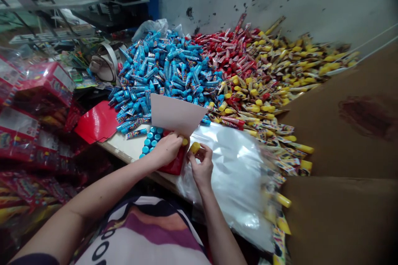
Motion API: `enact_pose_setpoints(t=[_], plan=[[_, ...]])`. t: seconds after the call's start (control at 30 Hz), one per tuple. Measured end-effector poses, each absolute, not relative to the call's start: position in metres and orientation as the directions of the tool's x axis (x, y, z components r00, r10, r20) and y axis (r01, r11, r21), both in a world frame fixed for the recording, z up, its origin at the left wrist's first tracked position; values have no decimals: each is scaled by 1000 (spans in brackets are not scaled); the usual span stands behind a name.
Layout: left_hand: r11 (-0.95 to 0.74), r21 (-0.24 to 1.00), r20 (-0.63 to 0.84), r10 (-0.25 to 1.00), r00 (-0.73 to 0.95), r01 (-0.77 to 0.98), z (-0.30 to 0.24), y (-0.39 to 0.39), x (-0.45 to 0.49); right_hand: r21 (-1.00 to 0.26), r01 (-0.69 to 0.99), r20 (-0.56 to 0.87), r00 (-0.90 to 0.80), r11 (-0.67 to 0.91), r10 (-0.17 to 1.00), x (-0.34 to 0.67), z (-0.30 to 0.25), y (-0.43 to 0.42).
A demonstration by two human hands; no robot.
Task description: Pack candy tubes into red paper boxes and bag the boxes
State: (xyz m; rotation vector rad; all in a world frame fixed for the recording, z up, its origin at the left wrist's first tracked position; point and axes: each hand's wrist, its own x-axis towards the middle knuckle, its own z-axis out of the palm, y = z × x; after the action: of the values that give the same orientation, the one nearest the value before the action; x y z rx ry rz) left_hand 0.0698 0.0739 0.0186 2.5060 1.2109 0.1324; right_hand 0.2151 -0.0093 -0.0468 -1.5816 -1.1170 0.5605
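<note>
left hand (166, 149) curled, gripping pale card (177, 114) edge; right hand (201, 167) half-closed, pinching yellow-capped tube (195, 147)

packing workshop, heaps of packaged tubes (199, 74)

Yellow-capped tube (195, 148), tilted, pinched

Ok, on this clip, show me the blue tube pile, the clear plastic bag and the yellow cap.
Blue tube pile (161, 70), head view, point on the middle of the heap.
Clear plastic bag (230, 174), head view, point on its middle.
Yellow cap (195, 147), head view, point on its side.
</note>
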Motion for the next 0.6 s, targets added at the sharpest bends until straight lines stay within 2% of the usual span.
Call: enact_pose_setpoints(t=[0.1,0.27,0.47,0.6], plan=[[-603,348,-36,757,653,718,21,78,69,-890,451,291,451,66,844,214,-42,-10],[-565,422,-68,760,646,709,12,81,68,-790,586,454,364,179,813,211,-47,-7],[-536,440,-93,771,630,721,0,82,75,-705,675,491,242,218,837,212,-69,4],[-537,426,-97,774,626,728,-3,84,76,-730,652,454,238,206,858,218,-73,6]])
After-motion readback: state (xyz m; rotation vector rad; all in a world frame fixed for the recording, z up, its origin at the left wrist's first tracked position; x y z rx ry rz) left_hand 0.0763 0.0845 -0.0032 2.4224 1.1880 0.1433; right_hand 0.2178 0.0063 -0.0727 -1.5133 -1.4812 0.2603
